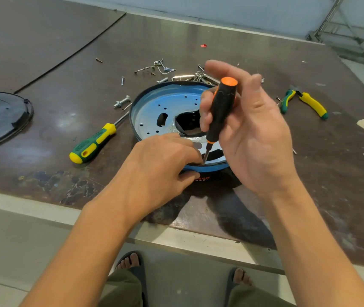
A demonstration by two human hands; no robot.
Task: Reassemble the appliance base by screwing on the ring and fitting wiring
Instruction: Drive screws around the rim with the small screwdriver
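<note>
At the near edge of the brown surface (322, 173), the left hand (163, 167) pinches the near rim of the blue appliance base (154, 111), the right hand (251, 138) grips a black-and-orange screwdriver (220, 109) tilted slightly, tip at that rim, with loose screws (165, 69) scattered just beyond.

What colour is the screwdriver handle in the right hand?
The screwdriver handle is black with an orange cap, clear in the head view.
</note>
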